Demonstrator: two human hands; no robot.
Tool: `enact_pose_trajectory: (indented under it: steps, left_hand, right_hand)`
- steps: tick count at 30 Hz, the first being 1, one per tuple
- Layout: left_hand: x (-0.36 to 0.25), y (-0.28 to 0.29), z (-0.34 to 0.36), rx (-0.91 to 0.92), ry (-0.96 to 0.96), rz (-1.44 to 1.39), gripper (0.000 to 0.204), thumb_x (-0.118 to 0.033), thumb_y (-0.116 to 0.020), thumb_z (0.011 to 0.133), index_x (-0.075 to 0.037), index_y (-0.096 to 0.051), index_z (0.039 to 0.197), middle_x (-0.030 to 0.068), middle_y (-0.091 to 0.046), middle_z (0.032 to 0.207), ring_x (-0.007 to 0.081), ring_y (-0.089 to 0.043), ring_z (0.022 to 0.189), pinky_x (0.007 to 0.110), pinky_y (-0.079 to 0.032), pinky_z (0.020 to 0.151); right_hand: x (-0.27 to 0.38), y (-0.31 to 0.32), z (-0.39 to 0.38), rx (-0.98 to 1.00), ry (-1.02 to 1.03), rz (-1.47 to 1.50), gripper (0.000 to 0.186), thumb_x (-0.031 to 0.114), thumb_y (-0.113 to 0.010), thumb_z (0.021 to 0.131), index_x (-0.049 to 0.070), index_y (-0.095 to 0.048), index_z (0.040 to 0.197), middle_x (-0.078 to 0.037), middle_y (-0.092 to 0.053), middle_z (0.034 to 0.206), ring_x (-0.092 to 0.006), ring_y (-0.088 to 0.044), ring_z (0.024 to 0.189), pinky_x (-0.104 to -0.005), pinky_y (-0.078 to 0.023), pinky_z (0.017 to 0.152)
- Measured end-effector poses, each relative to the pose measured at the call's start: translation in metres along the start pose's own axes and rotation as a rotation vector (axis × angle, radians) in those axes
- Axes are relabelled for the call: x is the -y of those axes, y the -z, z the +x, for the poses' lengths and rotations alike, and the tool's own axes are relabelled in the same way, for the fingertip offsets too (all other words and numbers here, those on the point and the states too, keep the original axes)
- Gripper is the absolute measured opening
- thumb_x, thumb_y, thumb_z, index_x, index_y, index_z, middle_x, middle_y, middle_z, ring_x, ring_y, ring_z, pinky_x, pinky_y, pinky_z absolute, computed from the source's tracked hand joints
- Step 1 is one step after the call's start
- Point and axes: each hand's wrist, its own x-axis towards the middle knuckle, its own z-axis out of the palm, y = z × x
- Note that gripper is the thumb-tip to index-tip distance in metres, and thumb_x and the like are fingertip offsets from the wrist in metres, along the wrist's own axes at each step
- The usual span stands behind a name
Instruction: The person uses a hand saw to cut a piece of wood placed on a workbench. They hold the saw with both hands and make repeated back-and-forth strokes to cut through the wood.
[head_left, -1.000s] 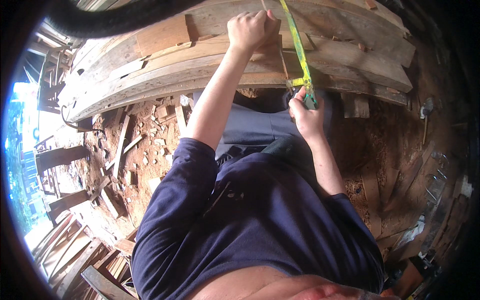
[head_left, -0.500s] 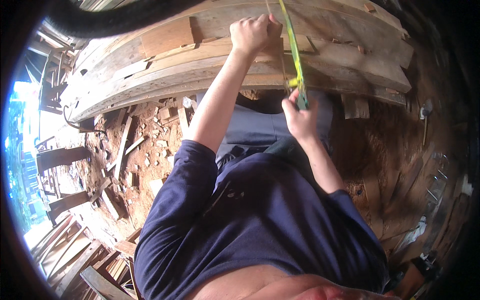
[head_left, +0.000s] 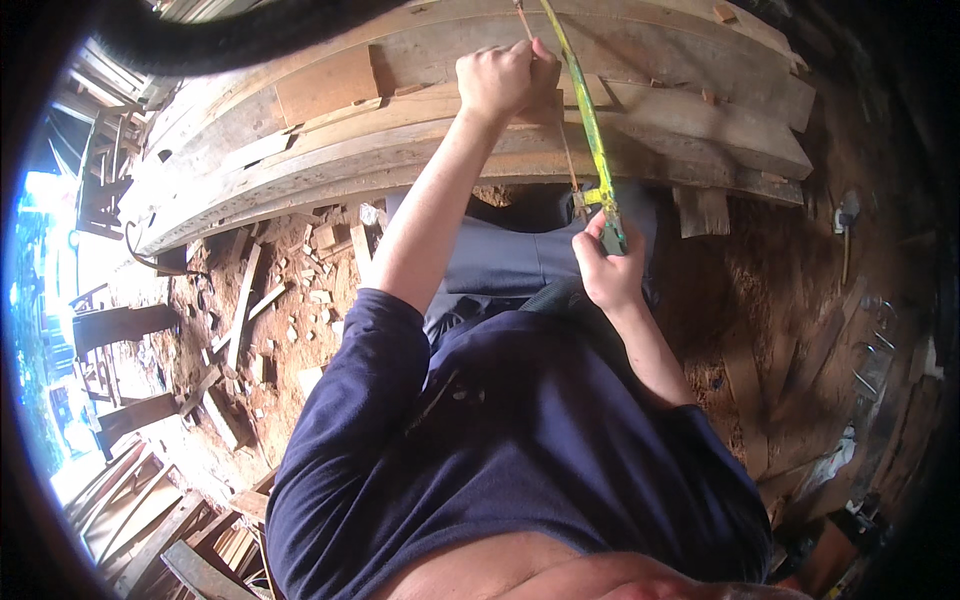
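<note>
Wood offcuts (head_left: 320, 297) litter the floor at left, before a plank bench (head_left: 420, 125) partly blocked from view by a dark curved band (head_left: 230, 45). The left hand (head_left: 495, 82) is over the bench, fingers bent under, their grip impossible to tell. Just beside it, a yellow-green frame saw (head_left: 588, 115) crosses the bench edge, its green handle wrapped by the right hand's (head_left: 612, 270) closed fingers.

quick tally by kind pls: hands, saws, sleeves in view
Hands: 2 (left hand, right hand)
Saw: 1
Sleeves: 2 (left sleeve, right sleeve)
Total: 5
</note>
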Motion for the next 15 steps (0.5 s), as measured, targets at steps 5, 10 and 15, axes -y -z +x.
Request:
enact_pose_trajectory:
  steps: [5,10,15]
  left_hand:
    - [-0.013,0.002,-0.005,0.000,-0.010,-0.031,0.041,-0.027,-0.066,0.094,-0.015,-0.056,0.056,0.0049,-0.057,0.047,0.0253,-0.061,0.042,0.037,-0.048,0.042]
    - [-0.004,-0.004,0.004,-0.024,-0.005,0.044,0.036,-0.026,-0.068,0.087,-0.017,-0.057,0.054,0.0032,-0.056,0.045,0.0239,-0.061,0.039,0.037,-0.049,0.040]
    - [-0.015,-0.007,-0.003,-0.062,0.014,0.009,0.036,-0.025,-0.068,0.087,-0.017,-0.057,0.053,0.0033,-0.056,0.045,0.0233,-0.061,0.039,0.037,-0.049,0.040]
  right_hand:
    - [-0.006,-0.002,0.032,0.004,-0.073,-0.058,0.018,0.006,-0.070,0.088,0.006,-0.056,0.076,-0.004,-0.056,0.061,-0.0113,-0.056,0.059,-0.0322,-0.045,0.057]
    - [-0.002,-0.014,0.014,-0.001,-0.031,-0.016,0.018,0.004,-0.071,0.086,0.007,-0.056,0.077,-0.001,-0.054,0.062,-0.0089,-0.054,0.061,-0.0319,-0.044,0.059]
    - [-0.002,0.004,0.017,-0.036,-0.128,0.027,0.017,0.002,-0.070,0.086,0.006,-0.056,0.077,0.000,-0.056,0.063,-0.0087,-0.055,0.061,-0.0309,-0.045,0.057]
